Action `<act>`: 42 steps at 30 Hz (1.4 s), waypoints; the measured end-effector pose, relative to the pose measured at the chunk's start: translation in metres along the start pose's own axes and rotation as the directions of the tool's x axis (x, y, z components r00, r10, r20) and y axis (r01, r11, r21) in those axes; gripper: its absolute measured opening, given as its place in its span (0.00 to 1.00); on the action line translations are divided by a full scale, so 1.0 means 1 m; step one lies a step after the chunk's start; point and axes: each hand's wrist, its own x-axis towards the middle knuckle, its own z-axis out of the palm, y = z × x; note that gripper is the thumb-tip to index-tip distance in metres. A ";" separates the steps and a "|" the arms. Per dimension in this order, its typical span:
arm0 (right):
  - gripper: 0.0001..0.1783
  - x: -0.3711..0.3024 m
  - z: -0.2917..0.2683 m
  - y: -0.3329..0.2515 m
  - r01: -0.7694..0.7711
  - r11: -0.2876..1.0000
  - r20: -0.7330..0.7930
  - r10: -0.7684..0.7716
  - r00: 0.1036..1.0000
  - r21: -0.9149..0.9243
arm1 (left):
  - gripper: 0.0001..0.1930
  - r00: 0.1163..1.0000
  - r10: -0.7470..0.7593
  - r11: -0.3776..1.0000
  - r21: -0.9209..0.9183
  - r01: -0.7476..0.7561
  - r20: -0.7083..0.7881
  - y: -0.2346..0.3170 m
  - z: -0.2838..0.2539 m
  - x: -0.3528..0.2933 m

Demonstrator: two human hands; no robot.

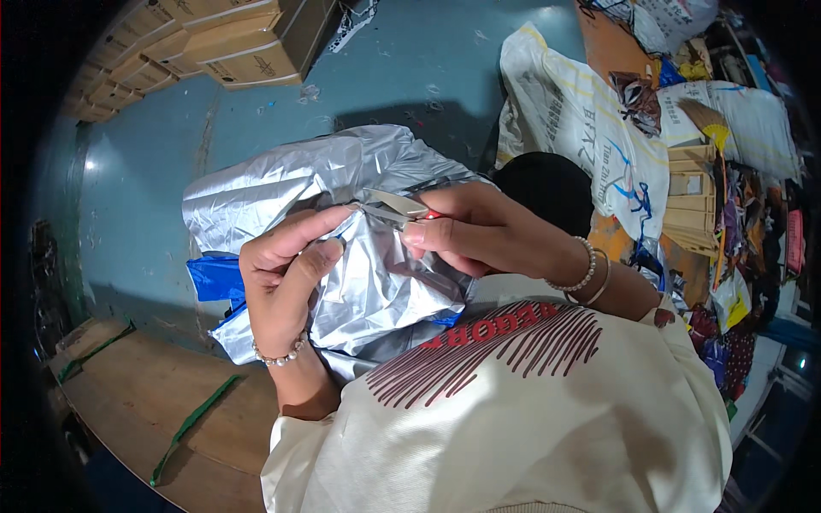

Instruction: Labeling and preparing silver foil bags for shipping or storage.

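Silver coated fabric (376,295) with blue parts (214,278) lies bunched across my lap. My left hand (291,269) pinches a fold of it between thumb and forefinger. In my right hand (479,227) is a pair of small metal thread snips (398,203) with a bit of red at the grip. The blades point left, toward my left fingertips, close over the pinched edge. Whether a thread lies between the blades is too small to tell. My right fingers partly cover the handle of the snips.
Cardboard boxes (248,51) are stacked at the far left. White woven sacks (573,120), a yellow-handled broom (705,120) and mixed bags crowd the right side. A round black thing (547,192) stands beyond my right forearm. Green straps (192,427) cross a brown board at lower left.
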 end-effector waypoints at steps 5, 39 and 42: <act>0.18 0.002 0.007 0.006 0.068 0.995 -0.089 -0.062 0.994 0.068 | 0.18 0.992 -0.083 0.996 -0.041 0.080 -0.093 0.002 0.003 0.000; 0.07 0.023 -0.029 -0.011 0.313 0.923 -0.111 -0.295 0.949 0.225 | 0.09 0.956 0.295 0.838 0.476 -0.266 0.015 0.015 0.009 -0.001; 0.05 0.025 -0.017 -0.006 0.405 0.900 -0.097 -0.423 0.901 -0.160 | 0.09 0.946 0.320 0.826 0.475 -0.304 0.050 0.012 0.014 0.004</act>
